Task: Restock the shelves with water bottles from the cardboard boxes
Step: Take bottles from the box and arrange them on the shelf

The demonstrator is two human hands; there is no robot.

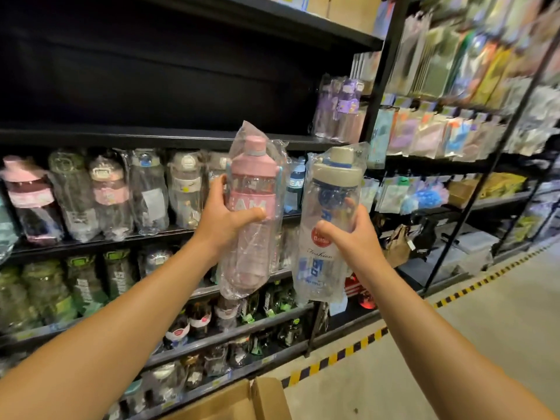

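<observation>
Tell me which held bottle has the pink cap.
The bottle in the left hand: its cap is pink, while the right hand holds a beige-capped one.

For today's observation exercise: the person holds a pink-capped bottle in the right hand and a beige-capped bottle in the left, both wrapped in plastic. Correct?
Not quite: the hands are swapped. The head view shows the left hand gripping the pink-capped bottle and the right hand gripping the beige-capped bottle. Both are wrapped in plastic.

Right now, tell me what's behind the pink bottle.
Behind the pink bottle, bagged bottles line the shelf. The pink bottle and left hand hide those directly behind.
</observation>
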